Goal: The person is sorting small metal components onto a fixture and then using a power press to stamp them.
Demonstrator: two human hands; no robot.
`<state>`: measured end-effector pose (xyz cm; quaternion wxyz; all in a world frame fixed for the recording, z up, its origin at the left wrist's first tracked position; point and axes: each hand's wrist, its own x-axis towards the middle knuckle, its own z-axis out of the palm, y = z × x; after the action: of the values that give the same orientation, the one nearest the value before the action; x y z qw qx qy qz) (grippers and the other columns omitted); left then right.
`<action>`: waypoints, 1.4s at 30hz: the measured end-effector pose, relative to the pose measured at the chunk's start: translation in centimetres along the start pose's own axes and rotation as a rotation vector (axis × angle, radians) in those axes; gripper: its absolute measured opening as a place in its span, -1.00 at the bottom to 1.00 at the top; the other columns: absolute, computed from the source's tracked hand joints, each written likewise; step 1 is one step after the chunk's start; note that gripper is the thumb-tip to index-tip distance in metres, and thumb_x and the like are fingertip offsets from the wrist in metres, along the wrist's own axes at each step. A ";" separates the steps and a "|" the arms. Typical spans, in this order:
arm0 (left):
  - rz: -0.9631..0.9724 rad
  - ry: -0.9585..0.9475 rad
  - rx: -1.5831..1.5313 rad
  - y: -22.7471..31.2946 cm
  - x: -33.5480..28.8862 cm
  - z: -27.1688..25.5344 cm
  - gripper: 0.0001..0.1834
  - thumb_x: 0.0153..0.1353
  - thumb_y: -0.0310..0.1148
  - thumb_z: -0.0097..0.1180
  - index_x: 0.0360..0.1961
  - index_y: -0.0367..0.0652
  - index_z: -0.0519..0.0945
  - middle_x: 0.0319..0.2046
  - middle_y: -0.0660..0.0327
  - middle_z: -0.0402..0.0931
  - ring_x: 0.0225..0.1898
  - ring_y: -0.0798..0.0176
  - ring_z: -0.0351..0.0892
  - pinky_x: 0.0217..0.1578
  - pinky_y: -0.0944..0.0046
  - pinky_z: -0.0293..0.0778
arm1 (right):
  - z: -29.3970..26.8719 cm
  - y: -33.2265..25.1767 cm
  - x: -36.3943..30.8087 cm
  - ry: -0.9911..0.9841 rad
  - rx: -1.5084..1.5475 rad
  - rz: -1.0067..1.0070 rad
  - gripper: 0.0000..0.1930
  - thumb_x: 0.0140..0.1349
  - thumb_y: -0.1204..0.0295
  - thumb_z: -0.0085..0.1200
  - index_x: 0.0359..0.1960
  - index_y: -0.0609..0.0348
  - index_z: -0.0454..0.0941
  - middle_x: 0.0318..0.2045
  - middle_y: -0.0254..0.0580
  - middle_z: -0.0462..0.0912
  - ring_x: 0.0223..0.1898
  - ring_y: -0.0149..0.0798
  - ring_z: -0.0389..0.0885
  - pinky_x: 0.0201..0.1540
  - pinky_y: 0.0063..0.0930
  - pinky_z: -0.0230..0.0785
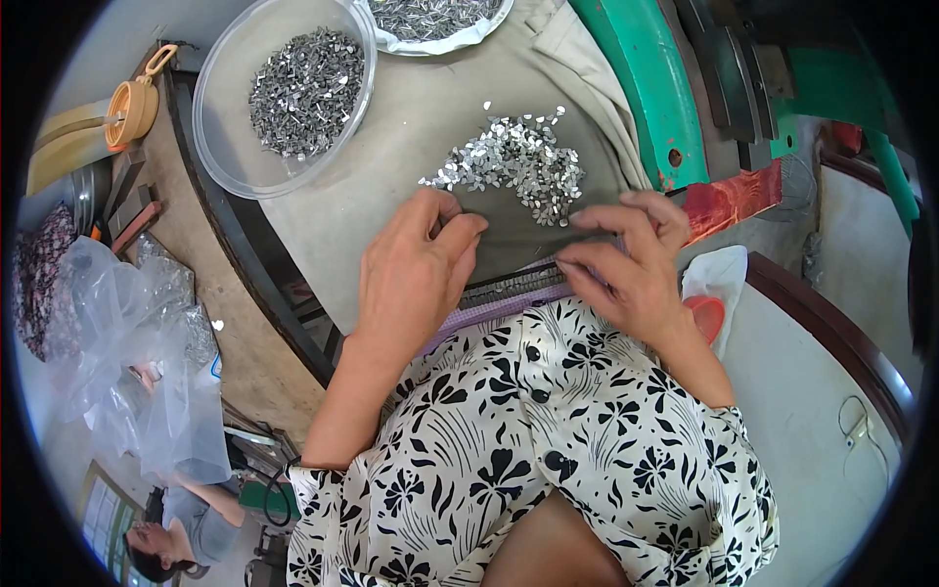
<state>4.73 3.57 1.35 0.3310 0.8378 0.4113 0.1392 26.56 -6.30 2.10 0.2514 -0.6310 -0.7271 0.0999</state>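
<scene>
Head view: pile of small silvery metal pieces point(536, 168) lies loose on the grey-beige cloth point(391, 152), just beyond both hands. Left hand point(414, 262) at its near-left edge, fingers curled, thumb close to forefinger; I cannot tell whether they grip anything. Right hand point(634, 269) at the near-right edge, fingers parted. Step, I judge: picking through the pile; next move likely calls for a light fingertip pinch

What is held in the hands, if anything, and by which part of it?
It cannot be told. The left hand and right hand are near the pile of small, shiny, silver-coloured flat pieces; no held piece shows clearly.
</scene>
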 end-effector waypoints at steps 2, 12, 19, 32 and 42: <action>-0.005 -0.003 -0.009 -0.1 0.1 0.0 -0.85 0.06 -0.50 0.29 -0.29 -0.14 0.66 -0.31 0.21 0.45 -0.32 0.14 0.54 -0.34 0.13 0.50 | -0.1 -0.1 -1.0 -0.034 -0.004 -0.019 -0.80 -0.13 0.41 0.42 -0.40 -0.08 0.72 -0.09 -0.42 0.63 0.11 -0.04 0.35 0.18 -0.20 0.12; -0.034 0.006 -0.017 0.3 0.6 0.0 -0.85 0.08 -0.52 0.31 -0.29 -0.14 0.66 -0.30 0.20 0.50 -0.35 0.11 0.59 -0.35 0.18 0.50 | 0.7 0.5 0.7 -0.091 -0.017 -0.067 -0.86 -0.08 0.35 0.32 -0.42 -0.13 0.68 -0.03 -0.48 0.58 0.13 -0.15 0.38 0.14 -0.19 0.11; 0.022 -0.014 -0.005 0.2 0.7 -0.4 -0.84 0.04 -0.51 0.30 -0.31 -0.13 0.65 -0.29 0.20 0.48 -0.31 0.07 0.58 -0.32 0.12 0.50 | 0.6 0.2 2.6 -0.215 0.003 -0.157 -0.95 0.02 0.41 0.17 -0.49 0.06 0.60 0.00 -0.38 0.57 0.17 -0.13 0.35 0.20 -0.14 0.14; -0.111 -0.024 -0.037 0.4 0.7 -0.5 -0.81 0.09 -0.47 0.33 -0.30 -0.19 0.56 -0.27 0.16 0.48 -0.33 -0.01 0.58 -0.32 0.10 0.47 | -0.2 -0.5 4.5 -0.366 -0.015 -0.125 -0.85 -0.21 0.45 0.30 -0.55 0.11 0.58 0.05 -0.31 0.52 0.25 -0.01 0.31 0.24 -0.01 0.12; -0.104 -0.017 -0.099 0.1 0.4 -0.2 -0.83 0.09 -0.51 0.31 -0.31 -0.22 0.56 -0.28 0.12 0.48 -0.28 -0.02 0.58 -0.29 0.11 0.48 | 0.4 -0.4 4.8 -0.324 0.106 -0.026 -0.86 -0.17 0.47 0.31 -0.53 0.07 0.60 0.03 -0.33 0.54 0.23 0.03 0.32 0.22 -0.04 0.10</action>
<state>4.95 3.97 1.53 0.3824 0.7989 0.4442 0.1350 25.65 -1.65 3.04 0.1649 -0.5832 -0.7599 0.2351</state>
